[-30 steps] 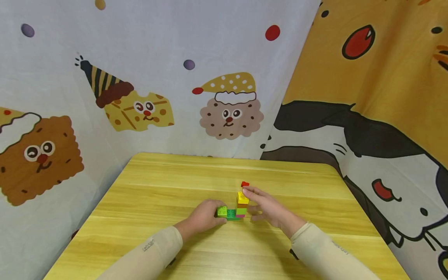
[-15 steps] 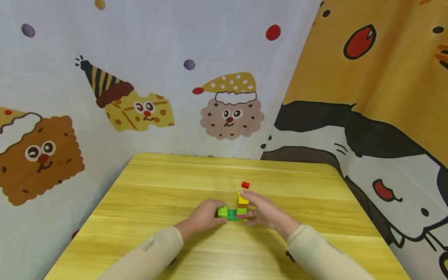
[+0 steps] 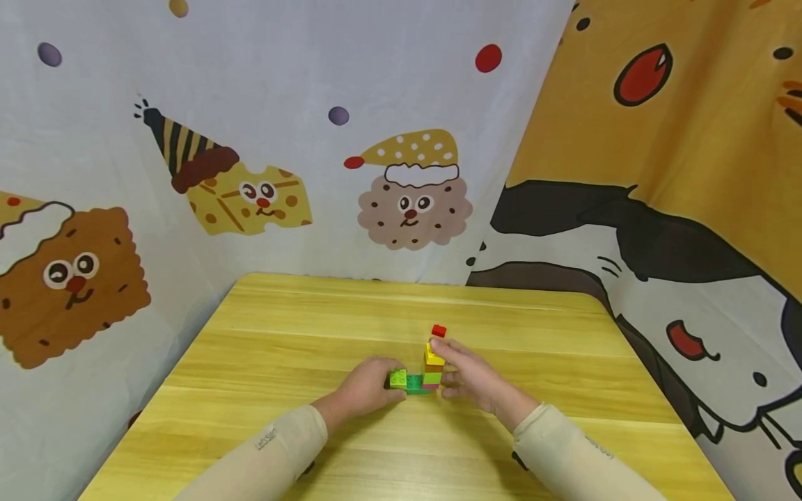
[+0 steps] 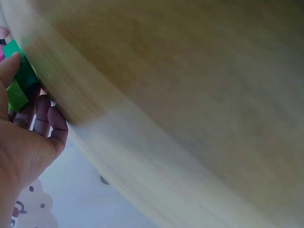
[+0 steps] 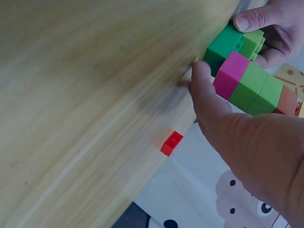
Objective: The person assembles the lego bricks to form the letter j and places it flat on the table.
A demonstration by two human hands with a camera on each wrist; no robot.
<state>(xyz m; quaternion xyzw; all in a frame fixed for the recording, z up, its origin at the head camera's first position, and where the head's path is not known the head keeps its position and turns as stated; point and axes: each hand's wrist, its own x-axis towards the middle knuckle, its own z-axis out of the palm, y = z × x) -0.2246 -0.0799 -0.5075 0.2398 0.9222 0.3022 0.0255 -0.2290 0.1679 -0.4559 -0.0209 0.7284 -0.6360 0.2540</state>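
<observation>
A tower of toy building bricks stands at one end of a dark green brick. Pink is at its foot, then light green, brown and yellow on top. My left hand grips the dark green brick's other end, where a light green brick sits. My right hand lies along the tower's right side, with its uppermost digit touching the yellow brick and the lower fingers close beside the stack. In the right wrist view, one finger reaches down beside the pink brick; the rest of that hand's grasp is hidden.
A small red brick lies loose on the wooden table, just beyond the tower. Behind the table and at its sides hang printed curtains with cartoon figures.
My right hand has moved left against the tower, its fingers drawing closer to the bricks. My left hand keeps its grip in the same place.
</observation>
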